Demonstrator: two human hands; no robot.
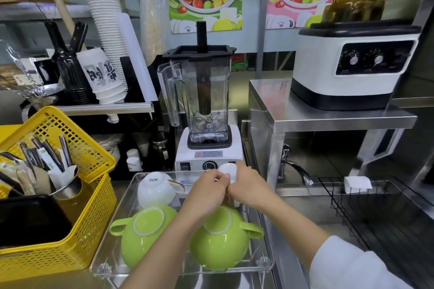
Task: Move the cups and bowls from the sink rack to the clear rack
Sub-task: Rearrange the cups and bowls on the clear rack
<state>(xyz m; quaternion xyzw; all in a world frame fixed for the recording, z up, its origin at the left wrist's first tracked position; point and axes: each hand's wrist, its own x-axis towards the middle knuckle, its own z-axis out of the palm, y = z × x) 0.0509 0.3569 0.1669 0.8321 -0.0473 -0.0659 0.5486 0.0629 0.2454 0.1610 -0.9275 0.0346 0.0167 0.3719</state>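
Note:
The clear rack sits in front of me on the steel counter. Upside down in it lie two green bowls with handles, one on the left and one on the right, plus a white cup with a gold-rimmed handle at the back left. My left hand and my right hand meet over the rack's back right part, both gripping a small white cup. The black wire sink rack stands to the right over the sink and holds no cups or bowls that I can see.
A blender stands right behind the clear rack. A yellow basket with cutlery is on the left. A steel stand carries a white machine. A faucet and a white sponge sit by the sink.

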